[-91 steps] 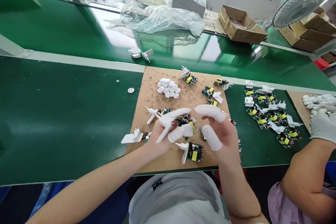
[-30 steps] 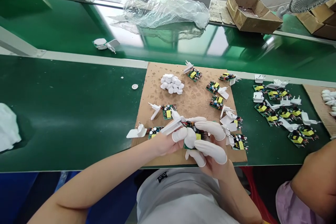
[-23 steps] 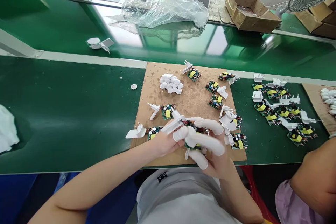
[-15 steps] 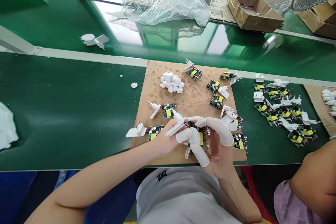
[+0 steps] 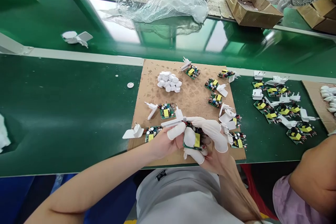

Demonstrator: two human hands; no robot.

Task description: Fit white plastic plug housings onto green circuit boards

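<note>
Over the cardboard sheet (image 5: 147, 94), both my hands hold one piece: a green circuit board (image 5: 197, 140) with a yellow block, wired to a white plug cover (image 5: 174, 120). My left hand (image 5: 168, 141) is closed on the plug cover end, a white-sleeved digit along it. White finger cots also cover fingers of my right hand (image 5: 216, 147), which grips the board from its right side and from below. A rounded white shape (image 5: 189, 137) lies against the board; fingertip or cap, I cannot tell. Further boards with plugs (image 5: 167, 111) lie around, near a pile of white caps (image 5: 169, 81).
Several board-and-plug pieces (image 5: 280, 108) lie on the green table (image 5: 78, 112) at right, beside another person's arm (image 5: 312, 182). A single white cap (image 5: 130, 85) sits left of the cardboard. Behind, a green conveyor belt (image 5: 118, 47) carries a white piece (image 5: 77, 37); beyond stands a carton (image 5: 252, 7).
My hands have turned the held board so its yellow block shows more, and the plug cover now lies flatter. On the belt, the white piece has moved left. The view has shifted slightly.
</note>
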